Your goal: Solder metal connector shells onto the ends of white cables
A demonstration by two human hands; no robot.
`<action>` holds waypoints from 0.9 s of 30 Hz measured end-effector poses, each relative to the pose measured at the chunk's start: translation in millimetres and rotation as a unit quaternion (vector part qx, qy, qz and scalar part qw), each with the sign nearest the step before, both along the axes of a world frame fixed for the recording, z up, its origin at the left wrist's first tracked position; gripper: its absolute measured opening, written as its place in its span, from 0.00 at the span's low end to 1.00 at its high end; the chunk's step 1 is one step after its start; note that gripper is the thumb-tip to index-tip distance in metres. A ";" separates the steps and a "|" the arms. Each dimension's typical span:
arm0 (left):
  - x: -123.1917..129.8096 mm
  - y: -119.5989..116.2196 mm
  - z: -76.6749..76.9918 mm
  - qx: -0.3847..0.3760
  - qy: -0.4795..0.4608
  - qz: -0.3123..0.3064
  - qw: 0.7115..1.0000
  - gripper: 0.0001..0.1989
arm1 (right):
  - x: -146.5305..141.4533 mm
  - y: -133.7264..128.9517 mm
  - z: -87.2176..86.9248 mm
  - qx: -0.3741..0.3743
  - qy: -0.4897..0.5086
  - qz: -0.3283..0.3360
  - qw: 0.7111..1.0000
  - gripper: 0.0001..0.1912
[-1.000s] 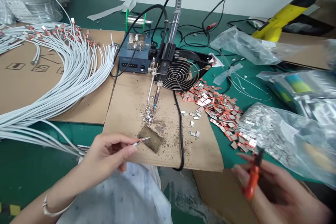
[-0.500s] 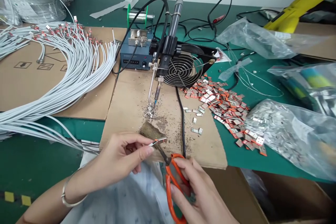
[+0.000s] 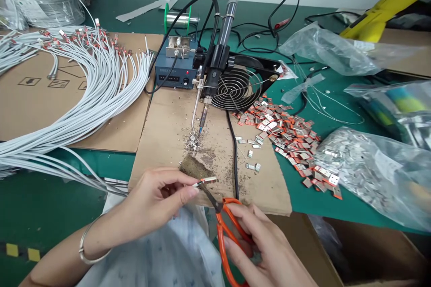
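Observation:
My left hand (image 3: 168, 195) pinches the end of a white cable between thumb and forefinger. A small metal USB connector (image 3: 209, 180) with an orange part sticks out to the right of the fingertips. My right hand (image 3: 259, 237) is closed around the orange handles of a pair of scissors (image 3: 232, 228). The dark blades point up and left, their tips close under the connector; whether they touch it I cannot tell. Behind the hands lies a brown sponge (image 3: 195, 168). Above it a soldering iron (image 3: 204, 114) hangs in its stand, tip down.
Many white cables (image 3: 101, 98) curve across the left. A blue control box (image 3: 175, 75), a solder spool (image 3: 178, 20) and a round fan (image 3: 232, 89) stand behind. Orange-and-metal connectors (image 3: 289, 134) lie piled on the right, beside a plastic bag of metal parts (image 3: 357, 161). A black cord (image 3: 232, 152) crosses the cardboard.
The scissors and my right hand have shifted slightly right and down. The connector in my left hand has turned a little. A red light now shows on the control box.

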State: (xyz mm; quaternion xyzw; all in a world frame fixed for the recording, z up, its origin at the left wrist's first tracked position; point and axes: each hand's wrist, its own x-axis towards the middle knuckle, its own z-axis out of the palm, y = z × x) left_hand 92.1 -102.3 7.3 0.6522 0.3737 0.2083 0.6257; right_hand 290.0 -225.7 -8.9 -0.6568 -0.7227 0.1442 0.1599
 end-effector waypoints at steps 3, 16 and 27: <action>0.3 0.2 0.4 0.027 0.005 -0.010 1.000 0.10 | 1.0 0.5 -2.0 -0.004 0.007 -0.001 1.000 0.18; 5.2 -4.5 3.8 0.174 0.075 -0.033 0.981 0.08 | -9.1 -2.1 -4.8 0.061 -0.022 0.012 0.998 0.17; 14.2 -5.4 -2.8 0.217 0.048 -0.018 0.975 0.13 | -31.4 0.8 -39.0 0.135 0.139 -0.019 0.981 0.19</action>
